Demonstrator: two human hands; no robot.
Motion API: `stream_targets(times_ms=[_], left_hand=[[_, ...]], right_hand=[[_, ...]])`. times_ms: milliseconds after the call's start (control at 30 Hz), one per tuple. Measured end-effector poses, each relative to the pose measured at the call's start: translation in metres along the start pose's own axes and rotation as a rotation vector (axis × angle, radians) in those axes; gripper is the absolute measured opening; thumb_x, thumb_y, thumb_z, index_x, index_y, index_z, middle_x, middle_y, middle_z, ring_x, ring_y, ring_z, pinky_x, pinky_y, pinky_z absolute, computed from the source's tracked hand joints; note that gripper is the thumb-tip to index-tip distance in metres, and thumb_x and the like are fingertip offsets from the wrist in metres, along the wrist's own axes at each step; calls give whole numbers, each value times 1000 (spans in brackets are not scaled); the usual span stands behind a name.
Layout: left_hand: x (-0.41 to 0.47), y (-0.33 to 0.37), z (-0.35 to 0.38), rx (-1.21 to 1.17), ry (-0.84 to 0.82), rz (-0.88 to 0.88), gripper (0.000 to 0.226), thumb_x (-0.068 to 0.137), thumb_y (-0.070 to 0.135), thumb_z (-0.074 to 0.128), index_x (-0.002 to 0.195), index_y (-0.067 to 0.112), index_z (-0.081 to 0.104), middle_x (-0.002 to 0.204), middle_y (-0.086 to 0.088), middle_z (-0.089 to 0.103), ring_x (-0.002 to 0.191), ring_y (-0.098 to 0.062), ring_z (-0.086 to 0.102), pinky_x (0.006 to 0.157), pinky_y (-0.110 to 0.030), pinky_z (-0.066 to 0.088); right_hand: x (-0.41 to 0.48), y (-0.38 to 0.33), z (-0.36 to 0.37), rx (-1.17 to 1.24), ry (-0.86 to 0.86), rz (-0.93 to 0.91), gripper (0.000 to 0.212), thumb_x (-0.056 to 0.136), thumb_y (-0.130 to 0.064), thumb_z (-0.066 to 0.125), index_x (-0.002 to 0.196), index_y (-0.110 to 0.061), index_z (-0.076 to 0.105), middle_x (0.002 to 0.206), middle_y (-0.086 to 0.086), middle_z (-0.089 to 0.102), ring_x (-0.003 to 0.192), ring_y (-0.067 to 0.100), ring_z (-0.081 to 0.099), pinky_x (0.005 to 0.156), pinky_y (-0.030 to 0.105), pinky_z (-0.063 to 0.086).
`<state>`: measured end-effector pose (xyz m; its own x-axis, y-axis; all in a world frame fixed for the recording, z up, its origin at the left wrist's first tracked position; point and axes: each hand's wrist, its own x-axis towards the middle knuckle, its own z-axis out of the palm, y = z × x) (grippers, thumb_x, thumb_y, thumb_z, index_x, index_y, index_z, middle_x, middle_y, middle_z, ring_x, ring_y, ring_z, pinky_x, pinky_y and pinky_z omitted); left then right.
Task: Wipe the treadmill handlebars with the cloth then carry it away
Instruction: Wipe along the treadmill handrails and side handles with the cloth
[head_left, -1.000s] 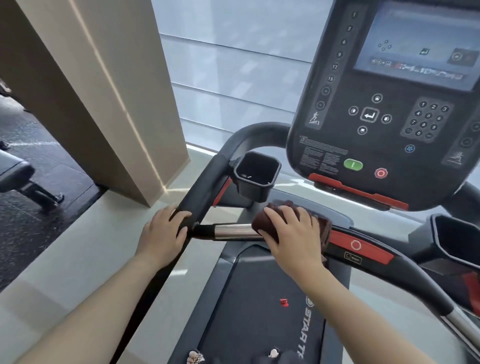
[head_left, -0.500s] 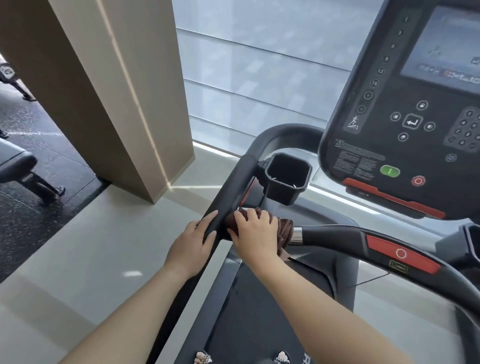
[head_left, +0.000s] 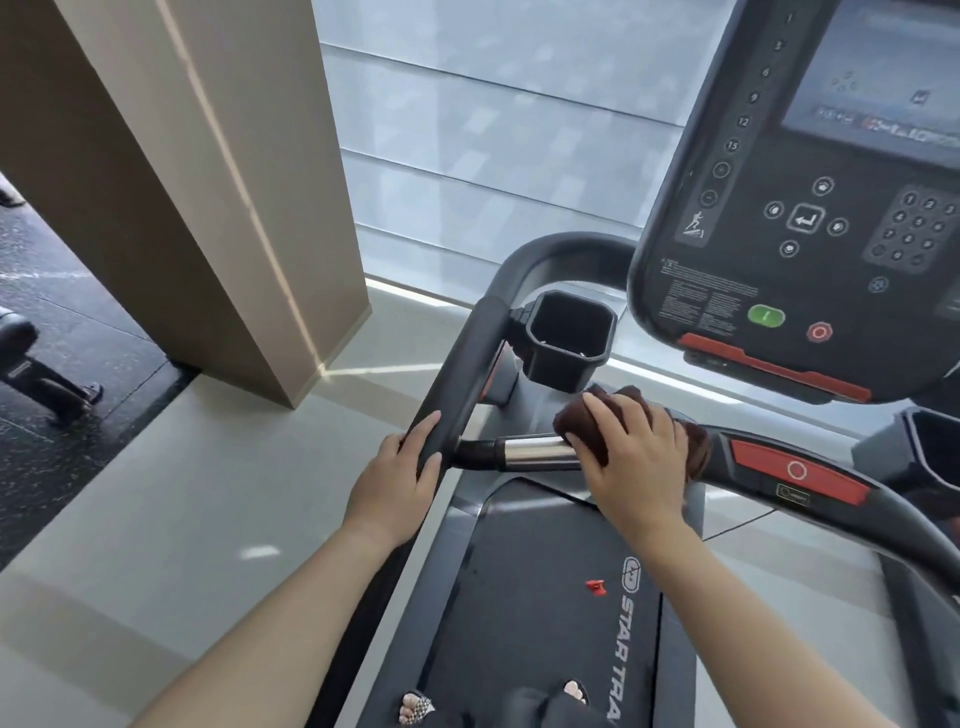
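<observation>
A dark brown cloth (head_left: 584, 423) is wrapped over the treadmill's front crossbar (head_left: 530, 451), just right of its bare chrome section. My right hand (head_left: 631, 449) presses down on the cloth and grips it against the bar. My left hand (head_left: 397, 475) rests on the black left side handlebar (head_left: 460, 382), fingers curled around it where the crossbar joins. Further right, the crossbar carries a red stop-button panel (head_left: 795, 470).
The console (head_left: 810, 208) with screen and buttons hangs above the crossbar. Black cup holders sit at left (head_left: 566, 338) and right (head_left: 930, 441). The belt (head_left: 545, 597) lies below, my feet at its near end. A beige pillar (head_left: 197, 182) stands to the left.
My right hand slid the cloth left to the handlebar joint, then back right along the crossbar, baring the chrome section again. My left hand kept its place on the side handlebar.
</observation>
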<state>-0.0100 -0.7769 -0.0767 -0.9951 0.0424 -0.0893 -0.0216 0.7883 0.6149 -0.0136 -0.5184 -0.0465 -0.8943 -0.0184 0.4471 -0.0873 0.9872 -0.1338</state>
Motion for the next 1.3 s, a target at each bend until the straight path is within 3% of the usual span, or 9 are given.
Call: stream_targets(times_ms=[67, 133, 267, 400, 667, 933, 1167, 1300], left_hand=[[1, 1, 1, 19, 8, 1, 48, 95, 37, 34, 141, 45, 19, 129, -8, 46, 96, -29, 56, 79, -38, 49], [-1, 1, 2, 48, 15, 10, 49, 95, 36, 33, 141, 43, 19, 133, -7, 41, 98, -30, 56, 78, -39, 49], [1, 1, 3, 93, -15, 41, 52, 95, 33, 34, 144, 35, 16, 146, -7, 27, 114, -32, 49, 87, -45, 48], [14, 3, 0, 210, -68, 97, 59, 93, 34, 39, 145, 31, 12, 152, -5, 16, 130, -31, 33, 93, -46, 43], [52, 20, -2, 244, -101, 147, 61, 92, 30, 44, 146, 25, 16, 156, -2, 6, 137, -28, 18, 102, -45, 37], [92, 34, 3, 241, -122, 150, 62, 92, 29, 43, 147, 20, 14, 157, -1, 3, 140, -26, 12, 107, -44, 31], [131, 51, 7, 244, -119, 136, 63, 93, 29, 43, 147, 15, 13, 157, -5, 5, 141, -27, 10, 112, -44, 26], [154, 57, 10, 221, -119, 104, 63, 94, 30, 42, 147, 19, 12, 157, -4, 5, 141, -26, 10, 112, -44, 26]], right_hand=[[2, -18, 2, 3, -17, 46, 42, 82, -41, 64, 120, -22, 60, 114, 6, 63, 107, 38, 52, 87, 50, 39], [2, -38, 6, 11, -89, -19, 43, 80, -40, 67, 119, -21, 61, 114, 6, 63, 105, 38, 54, 88, 52, 40], [-1, -46, 7, 26, -186, -132, 44, 81, -39, 67, 121, -22, 60, 117, 5, 62, 107, 38, 54, 89, 53, 41], [-3, -21, -6, 22, -151, -73, 44, 84, -44, 61, 123, -25, 58, 119, 2, 61, 109, 35, 52, 90, 50, 39], [0, 50, -33, 75, 57, 233, 44, 87, -40, 53, 125, -18, 56, 118, 9, 59, 106, 39, 50, 93, 49, 38], [12, 25, -21, -21, -12, 186, 42, 83, -35, 65, 121, -19, 59, 113, 10, 62, 107, 39, 52, 88, 51, 42], [88, 26, -14, 366, -91, 334, 33, 92, -33, 52, 123, -26, 54, 119, -1, 60, 107, 23, 53, 88, 31, 39], [119, 10, 10, 404, -114, 276, 38, 92, -36, 51, 128, -26, 51, 123, 2, 56, 106, 26, 51, 89, 42, 45]])
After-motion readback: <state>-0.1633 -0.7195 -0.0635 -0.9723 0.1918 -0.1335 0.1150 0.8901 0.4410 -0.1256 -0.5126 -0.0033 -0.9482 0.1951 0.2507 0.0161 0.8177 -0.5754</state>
